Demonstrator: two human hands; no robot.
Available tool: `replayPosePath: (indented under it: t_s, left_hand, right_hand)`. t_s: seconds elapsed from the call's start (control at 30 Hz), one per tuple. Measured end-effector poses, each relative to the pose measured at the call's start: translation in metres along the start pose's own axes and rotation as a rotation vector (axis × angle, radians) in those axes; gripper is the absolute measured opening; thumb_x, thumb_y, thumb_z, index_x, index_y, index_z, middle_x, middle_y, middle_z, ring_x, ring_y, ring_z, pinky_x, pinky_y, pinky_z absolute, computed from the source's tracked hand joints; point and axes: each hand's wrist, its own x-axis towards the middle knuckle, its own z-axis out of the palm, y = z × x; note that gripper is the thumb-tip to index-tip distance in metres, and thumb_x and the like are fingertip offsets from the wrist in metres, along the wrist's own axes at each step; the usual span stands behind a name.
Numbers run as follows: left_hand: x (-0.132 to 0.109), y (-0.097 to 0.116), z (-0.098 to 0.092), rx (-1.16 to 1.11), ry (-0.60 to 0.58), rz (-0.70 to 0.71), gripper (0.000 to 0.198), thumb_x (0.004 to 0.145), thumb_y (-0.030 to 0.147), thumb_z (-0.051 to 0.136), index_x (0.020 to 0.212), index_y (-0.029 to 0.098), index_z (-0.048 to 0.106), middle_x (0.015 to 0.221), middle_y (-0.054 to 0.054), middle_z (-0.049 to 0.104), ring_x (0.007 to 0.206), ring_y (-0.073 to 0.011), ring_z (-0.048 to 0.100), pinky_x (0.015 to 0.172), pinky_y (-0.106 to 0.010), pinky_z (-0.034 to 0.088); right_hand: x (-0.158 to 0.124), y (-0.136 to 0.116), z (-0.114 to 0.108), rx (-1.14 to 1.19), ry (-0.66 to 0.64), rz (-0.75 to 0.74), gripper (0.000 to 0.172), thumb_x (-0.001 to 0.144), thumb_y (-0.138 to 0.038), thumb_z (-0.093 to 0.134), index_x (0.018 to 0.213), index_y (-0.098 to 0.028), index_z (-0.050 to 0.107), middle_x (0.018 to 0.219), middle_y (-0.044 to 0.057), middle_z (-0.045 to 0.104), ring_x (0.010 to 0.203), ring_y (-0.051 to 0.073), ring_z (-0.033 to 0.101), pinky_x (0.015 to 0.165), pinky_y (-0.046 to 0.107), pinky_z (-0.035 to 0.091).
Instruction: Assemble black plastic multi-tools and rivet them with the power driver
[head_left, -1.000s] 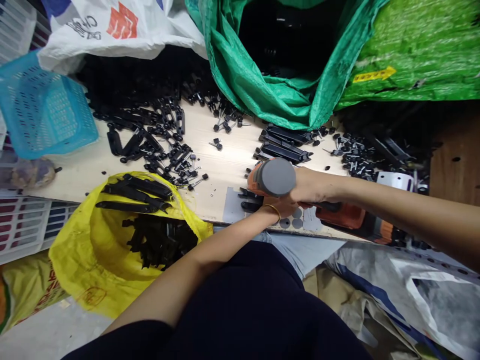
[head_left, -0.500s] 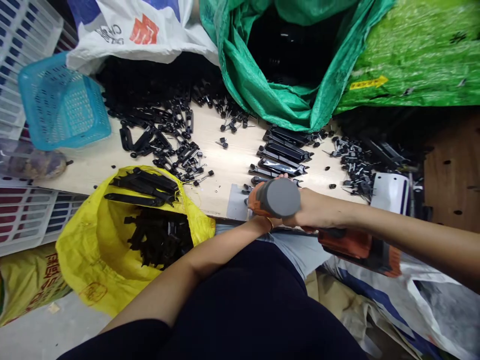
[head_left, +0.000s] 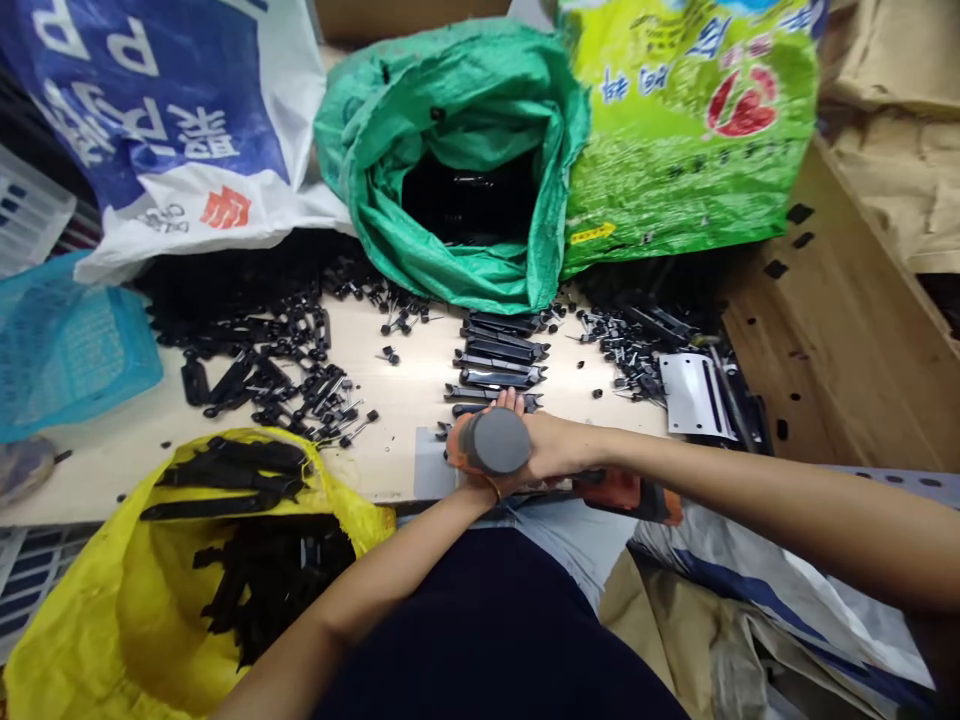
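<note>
Since the earlier views, the drill [head_left: 501, 441] has drawn back toward the near edge of the bench [head_left: 384, 465], uncovering more strips [head_left: 501, 377] in the row; work evidently remains at its near end. Right hand [head_left: 553, 446]: closed round the drill's grip. Left hand [head_left: 513, 483]: beneath the drill, mostly hidden; opening and hold cannot be determined

Tabletop [head_left: 420, 385] stretching beyond the power tool [head_left: 502, 441]!
Past it, parts [head_left: 502, 378] in a row, then a sack [head_left: 450, 275]; left, a basket [head_left: 112, 345]; right, a plate [head_left: 686, 398].
</note>
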Motion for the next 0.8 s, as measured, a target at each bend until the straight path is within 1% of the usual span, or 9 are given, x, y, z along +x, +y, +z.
replayPosePath:
  t_s: [0.07,0.1,0.17,0.23,0.33,0.43,0.53,0.67,0.8]
  left_hand:
    - [0.004,-0.005,-0.008,0.033,-0.033,0.077,0.07,0.083,0.056,0.043,0.137,0.012,0.039,0.139,-0.014,0.047,0.135,-0.0319,0.032,0.114,-0.044,0.024]
    - [0.011,-0.009,-0.013,0.058,-0.041,0.096,0.072,0.083,0.058,0.042,0.137,0.009,0.038,0.14,-0.016,0.045,0.136,-0.032,0.031,0.114,-0.045,0.023]
    - [0.035,-0.019,-0.023,0.116,-0.015,0.067,0.075,0.084,0.054,0.044,0.139,0.003,0.032,0.145,-0.02,0.036,0.138,-0.0316,0.026,0.114,-0.047,0.022]
    - [0.07,-0.029,-0.032,0.163,0.039,0.011,0.074,0.086,0.044,0.046,0.141,-0.001,0.025,0.148,-0.022,0.028,0.14,-0.0306,0.022,0.114,-0.046,0.021]
    - [0.124,-0.041,-0.038,0.198,0.065,0.009,0.066,0.087,0.035,0.045,0.141,0.001,0.028,0.147,-0.019,0.033,0.138,-0.0289,0.027,0.115,-0.042,0.021]
    - [0.156,-0.047,-0.035,0.23,0.074,0.027,0.059,0.088,0.036,0.044,0.137,0.003,0.037,0.14,-0.019,0.042,0.134,-0.0294,0.034,0.114,-0.043,0.02]
    - [0.162,-0.049,-0.027,0.271,0.07,0.051,0.06,0.091,0.04,0.039,0.138,0.004,0.037,0.14,-0.018,0.043,0.133,-0.0299,0.035,0.114,-0.043,0.02]
    - [0.157,-0.049,-0.016,0.313,0.045,0.029,0.059,0.094,0.036,0.032,0.142,0.004,0.028,0.145,-0.016,0.036,0.138,-0.0287,0.026,0.114,-0.042,0.02]
    - [0.157,-0.047,-0.01,0.304,0.018,0.019,0.057,0.094,0.033,0.031,0.143,0.002,0.027,0.146,-0.016,0.035,0.139,-0.0288,0.024,0.115,-0.043,0.02]
  right_hand:
    - [-0.016,0.008,-0.022,0.088,0.008,0.078,0.021,0.055,-0.022,0.066,0.074,-0.016,0.059,0.054,-0.001,0.057,0.046,0.014,0.055,0.045,0.025,0.049]
    - [-0.023,0.012,-0.035,0.16,0.045,0.132,0.019,0.057,-0.023,0.065,0.073,-0.016,0.058,0.051,-0.002,0.054,0.041,0.012,0.051,0.04,0.023,0.046]
    - [-0.034,0.022,-0.061,0.315,0.183,0.235,0.021,0.058,-0.023,0.063,0.076,-0.015,0.056,0.052,-0.002,0.055,0.036,0.008,0.046,0.034,0.02,0.039]
    - [-0.038,0.031,-0.087,0.415,0.315,0.288,0.023,0.057,-0.021,0.063,0.077,-0.014,0.055,0.058,0.0,0.06,0.035,0.007,0.046,0.032,0.018,0.035]
    - [-0.029,0.041,-0.118,0.452,0.362,0.305,0.023,0.054,-0.019,0.062,0.075,-0.014,0.054,0.06,0.002,0.062,0.033,0.007,0.046,0.031,0.018,0.034]
    - [-0.011,0.048,-0.137,0.424,0.338,0.326,0.021,0.055,-0.018,0.062,0.074,-0.014,0.054,0.057,0.001,0.062,0.034,0.007,0.046,0.031,0.018,0.035]
    - [0.009,0.051,-0.146,0.382,0.276,0.351,0.019,0.056,-0.017,0.061,0.073,-0.015,0.054,0.056,0.0,0.061,0.034,0.007,0.046,0.032,0.019,0.036]
    - [0.027,0.048,-0.158,0.273,0.197,0.39,0.015,0.055,-0.014,0.058,0.07,-0.014,0.054,0.05,-0.002,0.057,0.033,0.007,0.045,0.031,0.019,0.035]
    - [0.037,0.037,-0.17,0.09,0.15,0.409,0.026,0.053,-0.01,0.057,0.078,-0.014,0.059,0.042,-0.005,0.05,0.032,0.008,0.042,0.031,0.019,0.034]
